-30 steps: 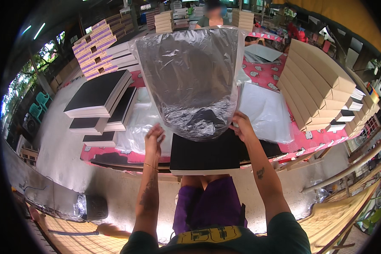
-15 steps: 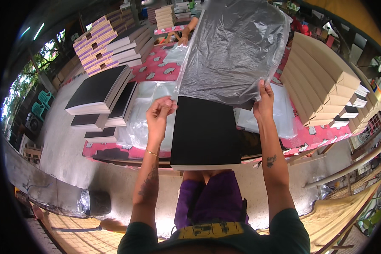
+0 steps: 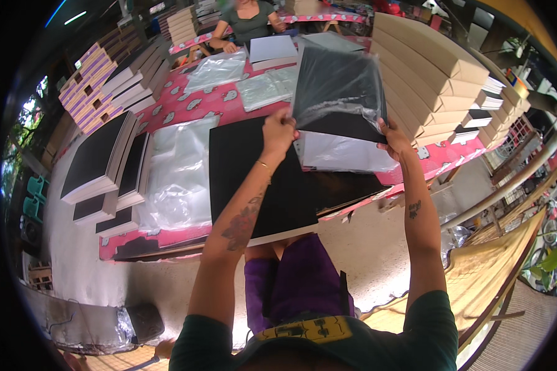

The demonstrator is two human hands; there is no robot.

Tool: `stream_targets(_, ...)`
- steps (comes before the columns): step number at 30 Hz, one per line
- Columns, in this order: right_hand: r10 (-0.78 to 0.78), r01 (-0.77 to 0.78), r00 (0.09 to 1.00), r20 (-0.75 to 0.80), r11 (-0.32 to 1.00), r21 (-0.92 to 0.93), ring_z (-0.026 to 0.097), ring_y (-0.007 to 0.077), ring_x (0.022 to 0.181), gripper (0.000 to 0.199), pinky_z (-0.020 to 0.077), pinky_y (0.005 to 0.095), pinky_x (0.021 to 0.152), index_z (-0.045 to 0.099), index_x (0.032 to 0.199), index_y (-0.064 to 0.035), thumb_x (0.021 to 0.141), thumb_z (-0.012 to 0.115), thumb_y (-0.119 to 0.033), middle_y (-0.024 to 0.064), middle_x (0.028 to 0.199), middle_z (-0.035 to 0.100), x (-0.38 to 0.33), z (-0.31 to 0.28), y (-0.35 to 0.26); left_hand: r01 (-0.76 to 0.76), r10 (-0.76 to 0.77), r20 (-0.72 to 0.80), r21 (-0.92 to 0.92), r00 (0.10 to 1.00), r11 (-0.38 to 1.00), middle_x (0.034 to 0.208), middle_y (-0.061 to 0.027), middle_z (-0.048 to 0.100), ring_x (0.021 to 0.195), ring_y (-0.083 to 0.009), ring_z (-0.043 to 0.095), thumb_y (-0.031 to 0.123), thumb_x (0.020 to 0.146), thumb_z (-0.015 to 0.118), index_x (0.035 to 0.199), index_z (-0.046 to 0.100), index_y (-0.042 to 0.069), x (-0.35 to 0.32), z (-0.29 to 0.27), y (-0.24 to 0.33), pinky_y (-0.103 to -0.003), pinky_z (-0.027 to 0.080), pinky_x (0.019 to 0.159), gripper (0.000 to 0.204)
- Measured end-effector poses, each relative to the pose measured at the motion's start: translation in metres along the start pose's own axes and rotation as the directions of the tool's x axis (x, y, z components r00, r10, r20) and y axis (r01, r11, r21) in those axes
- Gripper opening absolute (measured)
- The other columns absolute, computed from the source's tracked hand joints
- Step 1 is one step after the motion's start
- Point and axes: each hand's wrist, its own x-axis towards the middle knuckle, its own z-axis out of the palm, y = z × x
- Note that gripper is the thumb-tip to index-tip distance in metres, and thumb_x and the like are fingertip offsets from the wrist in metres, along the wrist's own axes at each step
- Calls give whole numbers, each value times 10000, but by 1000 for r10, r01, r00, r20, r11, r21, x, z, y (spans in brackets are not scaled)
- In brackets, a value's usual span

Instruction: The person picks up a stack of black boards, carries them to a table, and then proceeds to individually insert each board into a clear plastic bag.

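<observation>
Over the right-middle of the table I hold a clear plastic bag (image 3: 339,77) with a flat black piece (image 3: 346,126) partly inside it. My right hand (image 3: 395,141) is closed on the piece's near right corner, thumb on top. The closed fingers of my left hand (image 3: 280,132) pinch the bag's near left edge. How thick the black piece is cannot be made out. Below my left forearm lies a large black-covered paper block (image 3: 238,167), its pale page edge facing me at the table's front. Another clear bag (image 3: 346,152) lies flat under the held piece.
Clear bags (image 3: 182,167) lie left of the block, beside stacked black-covered books (image 3: 99,157). Brown wrapped packages (image 3: 427,80) stand piled on the right. Across the pink patterned table (image 3: 161,114), a co-worker (image 3: 247,25) sits behind a white-topped block (image 3: 272,49) and more bags (image 3: 216,71).
The raised bag has come down to the right, with the black piece now showing partly inside. My left hand has moved right and closed on its edge. The view has shifted, revealing the co-worker.
</observation>
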Motion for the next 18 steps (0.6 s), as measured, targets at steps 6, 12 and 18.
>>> stream_targets(6,97,-94,995,-34,726,-681,630,214,903,379,545,393,619,629,1146,-38,821,685,-224,158,1063,613,33,-103,85,-347,94,340,841,936,415,873,-165,679,829,-282,661,69,797,560,1025,681,47,-16,86,-33,-430,478,746,259)
stream_targets(12,-555,151,831,-34,284,-947,550,429,1102,685,454,484,909,537,1286,-87,727,738,-428,279,1248,522,-34,-45,102,-435,-57,450,884,891,173,991,-185,668,1040,-369,606,210,775,599,905,701,40,-26,78,-46,-682,193,1033,237)
stream_targets(18,-390,340,900,193,355,-871,430,442,1246,893,389,451,1008,446,1372,-77,669,769,-525,301,1327,447,-22,-93,118,-534,-156,596,787,788,310,931,-202,678,957,-384,645,209,768,563,929,667,-20,-47,101,-23,-777,-16,978,298)
